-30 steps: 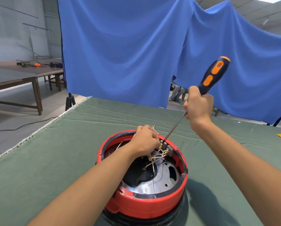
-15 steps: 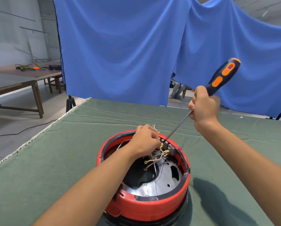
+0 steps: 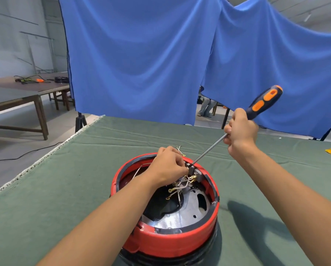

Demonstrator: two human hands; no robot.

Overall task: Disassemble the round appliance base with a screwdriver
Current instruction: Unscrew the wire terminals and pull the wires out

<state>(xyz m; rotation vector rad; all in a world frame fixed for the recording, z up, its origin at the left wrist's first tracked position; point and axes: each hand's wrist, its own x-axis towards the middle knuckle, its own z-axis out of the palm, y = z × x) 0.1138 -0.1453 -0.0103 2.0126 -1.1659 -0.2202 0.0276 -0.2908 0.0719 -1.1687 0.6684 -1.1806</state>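
Inside red base (image 3: 172, 244), screwdriver (image 3: 208, 150) tip unmoved, handle slightly higher

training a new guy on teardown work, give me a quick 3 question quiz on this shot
1. True or false: the right hand grips the screwdriver by its handle, with the orange and dark end sticking out above the fist.
2. Where does the screwdriver tip sit? A) at the small grey block on the far inner rim of the red appliance base B) on the green table cover C) in the yellow object at the table's right edge
3. Fill in: the left hand reaches into the base, fingers curled beside the loose ______ with brass ends.

Key: 1 true; 2 A; 3 wires
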